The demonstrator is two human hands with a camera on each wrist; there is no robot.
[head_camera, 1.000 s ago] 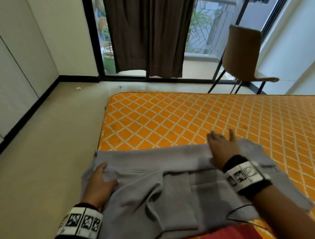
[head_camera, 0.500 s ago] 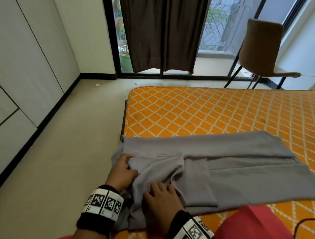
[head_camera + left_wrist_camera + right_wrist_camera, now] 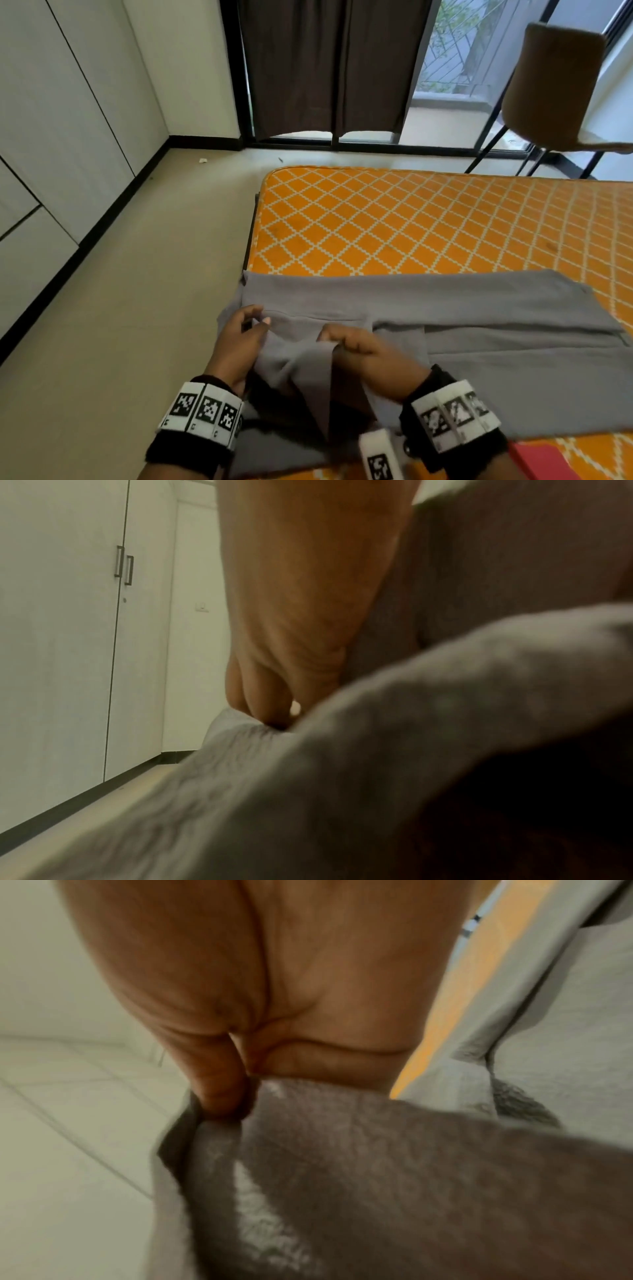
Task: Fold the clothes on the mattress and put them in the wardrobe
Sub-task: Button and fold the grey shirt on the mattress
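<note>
A grey garment point(image 3: 462, 325) lies partly folded across the near edge of the orange diamond-patterned mattress point(image 3: 428, 222). My left hand point(image 3: 243, 337) pinches the cloth at its left end, thumb on top. My right hand point(image 3: 349, 346) grips a raised fold of the same grey garment point(image 3: 377, 1164) just right of it, fingers curled round the edge. The loose flap between the hands is lifted off the mattress. In the left wrist view the curled fingers point(image 3: 260, 696) dig into the grey garment point(image 3: 308, 791). White wardrobe doors point(image 3: 85, 615) with handles stand beyond.
White wardrobe panels point(image 3: 51, 154) line the left wall across a beige floor point(image 3: 137, 308). A brown chair point(image 3: 555, 85) stands at the far right by the glass doors with a dark curtain point(image 3: 329, 68). Something red point(image 3: 544, 462) lies at the near right.
My right hand came from the garment's middle to its left end. Both hands went from lying on the cloth to gripping it, and the near-left flap has risen. The view shifted left.
</note>
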